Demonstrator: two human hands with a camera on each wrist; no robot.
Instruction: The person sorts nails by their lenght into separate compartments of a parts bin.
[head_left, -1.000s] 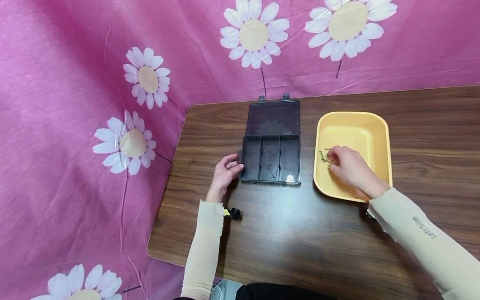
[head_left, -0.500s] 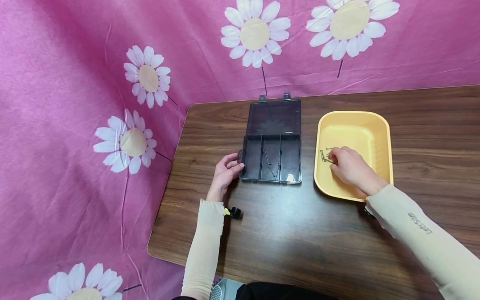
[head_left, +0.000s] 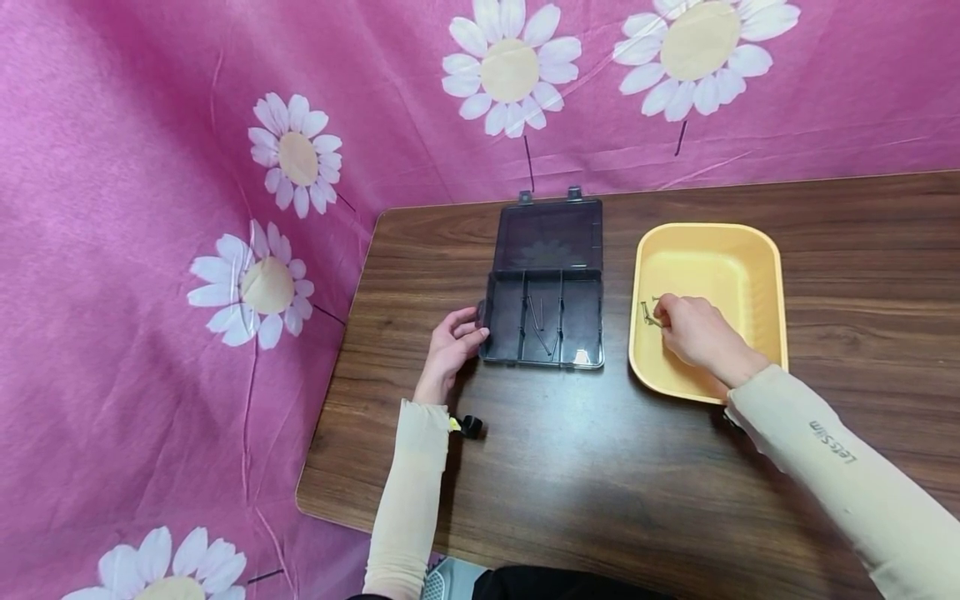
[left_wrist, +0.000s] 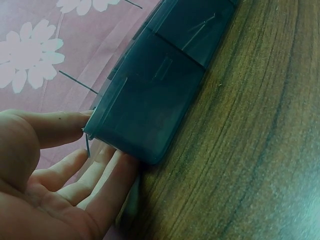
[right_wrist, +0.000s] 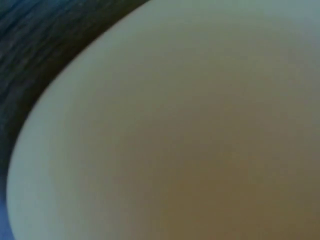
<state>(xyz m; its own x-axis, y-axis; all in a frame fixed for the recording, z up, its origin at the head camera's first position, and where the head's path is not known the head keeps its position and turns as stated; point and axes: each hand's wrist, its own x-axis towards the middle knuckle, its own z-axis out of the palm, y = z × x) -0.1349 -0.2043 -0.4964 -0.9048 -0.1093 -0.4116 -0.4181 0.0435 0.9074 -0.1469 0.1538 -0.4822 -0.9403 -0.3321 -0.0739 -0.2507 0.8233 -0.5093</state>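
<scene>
In the head view my left hand [head_left: 453, 343] rests at the left end of a dark translucent compartment box [head_left: 504, 321]; its lid [head_left: 549, 236] is folded back. The left wrist view shows the thumb at the box's upper edge and the other fingers extended against its end wall. Several thin screws [head_left: 542, 315] lie in the middle compartment. Inside a yellow tray [head_left: 716, 242], my right hand [head_left: 701, 333] pinches at a screw [head_left: 653, 322] among a few others near the left wall. Its fingertips are partly hidden, and the right wrist view is blurred.
Box and tray stand side by side on a wooden table [head_left: 570, 475], the box left of the tray. A pink flowered cloth [head_left: 390, 108] hangs along the table's back and left edges.
My right hand and forearm have shifted slightly inside the tray, the fingertips staying by the screws. The left hand and the box have not visibly moved.
</scene>
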